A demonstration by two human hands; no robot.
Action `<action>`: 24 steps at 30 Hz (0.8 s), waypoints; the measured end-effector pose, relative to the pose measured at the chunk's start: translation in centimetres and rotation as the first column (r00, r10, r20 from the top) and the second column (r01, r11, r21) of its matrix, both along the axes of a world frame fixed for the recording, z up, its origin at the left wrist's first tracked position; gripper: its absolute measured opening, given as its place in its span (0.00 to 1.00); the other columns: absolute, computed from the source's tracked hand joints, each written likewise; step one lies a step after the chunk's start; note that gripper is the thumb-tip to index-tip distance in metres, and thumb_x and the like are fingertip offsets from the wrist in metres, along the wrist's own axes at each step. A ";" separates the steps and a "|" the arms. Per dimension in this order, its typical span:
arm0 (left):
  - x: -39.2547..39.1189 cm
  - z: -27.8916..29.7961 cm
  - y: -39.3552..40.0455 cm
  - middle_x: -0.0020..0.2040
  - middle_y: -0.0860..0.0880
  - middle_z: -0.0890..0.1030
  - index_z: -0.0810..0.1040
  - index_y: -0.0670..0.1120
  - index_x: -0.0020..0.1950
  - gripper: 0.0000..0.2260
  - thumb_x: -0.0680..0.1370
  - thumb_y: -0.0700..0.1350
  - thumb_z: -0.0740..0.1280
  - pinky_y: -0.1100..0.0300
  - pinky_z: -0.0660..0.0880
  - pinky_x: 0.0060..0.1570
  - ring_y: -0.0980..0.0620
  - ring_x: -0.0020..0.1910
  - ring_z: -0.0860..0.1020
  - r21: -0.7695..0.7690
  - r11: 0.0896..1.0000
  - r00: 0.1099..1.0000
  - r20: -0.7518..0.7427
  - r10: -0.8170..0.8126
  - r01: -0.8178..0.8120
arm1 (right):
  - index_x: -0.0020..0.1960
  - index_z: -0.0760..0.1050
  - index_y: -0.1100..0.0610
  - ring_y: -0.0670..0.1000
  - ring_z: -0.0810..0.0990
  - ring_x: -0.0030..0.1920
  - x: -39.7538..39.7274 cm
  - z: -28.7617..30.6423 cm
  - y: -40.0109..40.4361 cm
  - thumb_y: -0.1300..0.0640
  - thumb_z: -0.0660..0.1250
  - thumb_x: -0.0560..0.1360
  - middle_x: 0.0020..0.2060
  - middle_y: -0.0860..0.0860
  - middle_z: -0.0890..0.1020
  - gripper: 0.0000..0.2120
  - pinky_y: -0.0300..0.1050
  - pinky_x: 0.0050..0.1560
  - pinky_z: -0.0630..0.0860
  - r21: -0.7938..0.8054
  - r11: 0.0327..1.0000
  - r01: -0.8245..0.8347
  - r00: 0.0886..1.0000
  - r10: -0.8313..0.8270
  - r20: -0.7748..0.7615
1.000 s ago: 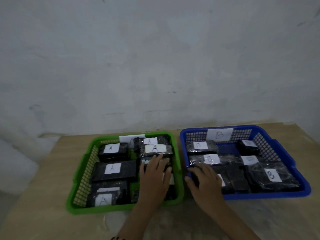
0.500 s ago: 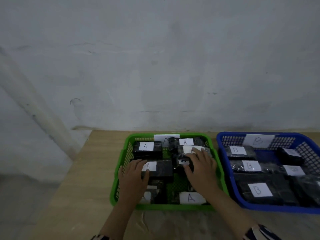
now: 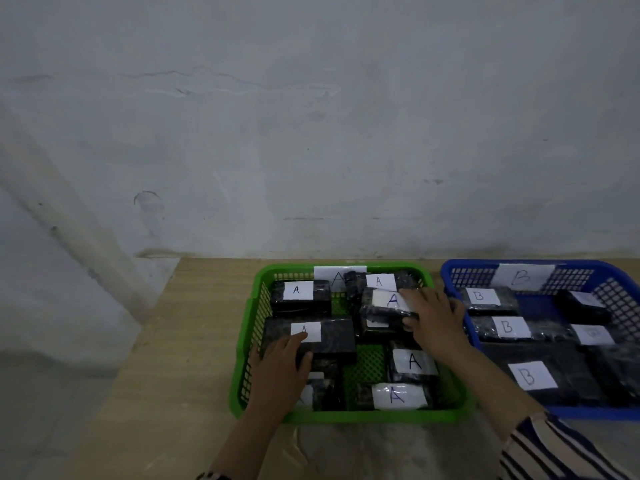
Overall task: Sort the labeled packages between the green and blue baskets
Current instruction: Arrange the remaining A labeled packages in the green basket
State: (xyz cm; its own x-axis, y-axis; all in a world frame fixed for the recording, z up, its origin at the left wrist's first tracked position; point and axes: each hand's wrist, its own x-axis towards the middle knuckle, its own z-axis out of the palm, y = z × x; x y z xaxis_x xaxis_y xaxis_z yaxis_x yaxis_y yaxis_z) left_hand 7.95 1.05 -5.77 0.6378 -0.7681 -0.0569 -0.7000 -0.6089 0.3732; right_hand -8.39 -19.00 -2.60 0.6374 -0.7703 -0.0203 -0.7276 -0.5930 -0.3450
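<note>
The green basket (image 3: pixel 346 416) holds several black wrapped packages with white A labels. Beside it on the right, the blue basket (image 3: pixel 450 271) holds several black packages labelled B. My right hand (image 3: pixel 434 322) is inside the green basket. Its fingers lie on top and its thumb under the right end of a shiny A package (image 3: pixel 381 308), which sits on other packages. My left hand (image 3: pixel 280 370) lies palm down on the near left corner of a flat A package (image 3: pixel 336 337), fingertips at its label.
Both baskets stand side by side on a wooden table (image 3: pixel 194 341) against a grey wall (image 3: pixel 311 133). The table's left edge is near the green basket. A clear plastic sheet (image 3: pixel 346 448) lies on the table in front of the baskets. My striped sleeve (image 3: pixel 561 448) is at the lower right.
My right hand left the blue basket, crossed into the green basket and closed on the shiny A package. My left hand shifted left onto the flat A package. The view swung left.
</note>
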 end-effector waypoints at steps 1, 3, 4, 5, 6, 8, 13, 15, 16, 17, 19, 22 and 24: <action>-0.1 0.0 -0.1 0.68 0.55 0.70 0.64 0.55 0.69 0.18 0.79 0.54 0.55 0.48 0.48 0.73 0.54 0.68 0.67 -0.039 0.999 1.000 -0.008 -0.002 0.002 | 0.66 0.64 0.48 0.52 0.61 0.67 -0.1 0.1 0.6 0.57 0.63 0.74 0.65 0.50 0.69 0.21 0.52 0.66 0.50 -0.008 1.000 -0.022 0.999 0.023 0.050; -0.2 0.2 -0.6 0.66 0.52 0.73 0.65 0.52 0.68 0.18 0.79 0.53 0.56 0.50 0.58 0.71 0.52 0.64 0.71 -0.191 0.982 0.995 -0.094 -0.014 -0.005 | 0.62 0.67 0.47 0.48 0.64 0.64 -0.4 0.2 2.2 0.57 0.65 0.73 0.62 0.47 0.71 0.19 0.47 0.66 0.49 0.013 0.998 -0.066 0.983 0.062 0.171; -0.4 0.5 -0.8 0.64 0.51 0.74 0.65 0.51 0.69 0.19 0.79 0.52 0.57 0.52 0.66 0.67 0.51 0.60 0.75 -0.272 0.962 0.982 -0.186 -0.033 -0.020 | 0.61 0.68 0.46 0.45 0.64 0.61 -0.4 0.2 3.1 0.57 0.65 0.73 0.61 0.46 0.72 0.18 0.43 0.64 0.49 0.030 0.995 -0.098 0.971 0.089 0.221; -0.6 1.0 -1.0 0.61 0.51 0.75 0.64 0.50 0.70 0.19 0.79 0.51 0.58 0.57 0.73 0.59 0.51 0.55 0.77 -0.330 0.943 0.953 -0.296 -0.057 -0.046 | 0.60 0.68 0.46 0.41 0.61 0.58 -0.5 0.0 4.0 0.57 0.66 0.73 0.61 0.45 0.72 0.17 0.38 0.60 0.48 0.035 0.990 -0.138 0.960 0.125 0.252; -0.7 1.4 -1.3 0.58 0.53 0.75 0.62 0.51 0.70 0.20 0.79 0.51 0.58 0.66 0.76 0.49 0.54 0.49 0.78 -0.365 0.928 0.910 -0.406 -0.079 -0.082 | 0.59 0.68 0.45 0.38 0.59 0.57 -0.4 -0.2 4.8 0.56 0.66 0.73 0.60 0.43 0.72 0.17 0.34 0.57 0.47 0.031 0.984 -0.178 0.948 0.163 0.272; -1.0 2.3 -1.8 0.54 0.55 0.73 0.63 0.53 0.69 0.19 0.78 0.50 0.58 0.76 0.74 0.36 0.61 0.44 0.76 -0.384 0.909 0.791 -0.601 -0.114 -0.160 | 0.58 0.69 0.45 0.36 0.60 0.56 0.0 -0.5 6.2 0.56 0.67 0.72 0.58 0.42 0.73 0.16 0.32 0.54 0.47 0.043 0.971 -0.235 0.929 0.212 0.303; 0.0 3.4 -1.6 0.45 0.52 0.77 0.74 0.53 0.51 0.05 0.77 0.45 0.63 0.74 0.73 0.31 0.59 0.41 0.77 -0.369 0.909 0.708 -0.694 -0.129 -0.196 | 0.59 0.69 0.46 0.43 0.68 0.60 1.1 -0.7 7.7 0.54 0.70 0.70 0.55 0.38 0.71 0.19 0.37 0.61 0.59 0.171 0.941 -0.291 0.890 0.201 0.409; 0.7 3.5 -0.8 0.45 0.53 0.77 0.75 0.53 0.49 0.05 0.77 0.43 0.64 0.75 0.73 0.32 0.59 0.41 0.77 -0.392 0.895 0.720 -0.682 -0.130 -0.211 | 0.62 0.65 0.41 0.38 0.66 0.57 1.2 -0.1 7.9 0.48 0.69 0.70 0.55 0.31 0.65 0.23 0.34 0.58 0.64 0.361 0.882 -0.303 0.880 0.113 0.461; 1.0 3.5 -0.4 0.45 0.53 0.77 0.75 0.52 0.49 0.05 0.76 0.43 0.64 0.75 0.73 0.33 0.58 0.41 0.76 -0.397 0.895 0.734 -0.667 -0.128 -0.204 | 0.64 0.63 0.40 0.37 0.65 0.57 1.4 0.1 8.0 0.44 0.68 0.70 0.56 0.31 0.64 0.24 0.34 0.57 0.64 0.459 0.840 -0.289 0.888 0.055 0.457; 1.2 3.5 -0.1 0.44 0.52 0.78 0.75 0.52 0.48 0.05 0.76 0.42 0.64 0.75 0.73 0.33 0.58 0.40 0.76 -0.396 0.898 0.745 -0.654 -0.128 -0.193 | 0.65 0.62 0.40 0.38 0.64 0.57 1.6 0.3 7.9 0.42 0.66 0.70 0.57 0.33 0.63 0.26 0.37 0.57 0.64 0.532 0.805 -0.262 0.901 0.006 0.434; 1.4 3.5 0.5 0.43 0.50 0.78 0.75 0.53 0.46 0.06 0.76 0.41 0.64 0.74 0.73 0.32 0.57 0.38 0.77 -0.395 0.902 0.756 -0.641 -0.134 -0.174 | 0.66 0.63 0.42 0.42 0.64 0.57 2.0 0.3 7.8 0.41 0.65 0.71 0.57 0.38 0.64 0.26 0.40 0.56 0.64 0.616 0.757 -0.220 0.928 -0.032 0.371; 1.5 3.3 1.0 0.43 0.50 0.78 0.75 0.53 0.44 0.07 0.77 0.41 0.64 0.72 0.74 0.35 0.55 0.40 0.77 -0.402 0.898 0.762 -0.634 -0.132 -0.178 | 0.64 0.66 0.45 0.40 0.69 0.52 2.7 0.5 8.2 0.44 0.66 0.72 0.55 0.41 0.69 0.22 0.31 0.48 0.66 0.663 0.711 -0.234 0.940 -0.009 0.341; 1.6 3.1 1.3 0.44 0.52 0.78 0.74 0.55 0.43 0.07 0.76 0.42 0.65 0.69 0.74 0.38 0.54 0.43 0.77 -0.380 0.909 0.791 -0.603 -0.104 -0.170 | 0.61 0.69 0.46 0.38 0.70 0.48 2.9 0.6 8.4 0.47 0.66 0.73 0.53 0.42 0.71 0.18 0.28 0.41 0.66 0.662 0.710 -0.241 0.938 -0.004 0.346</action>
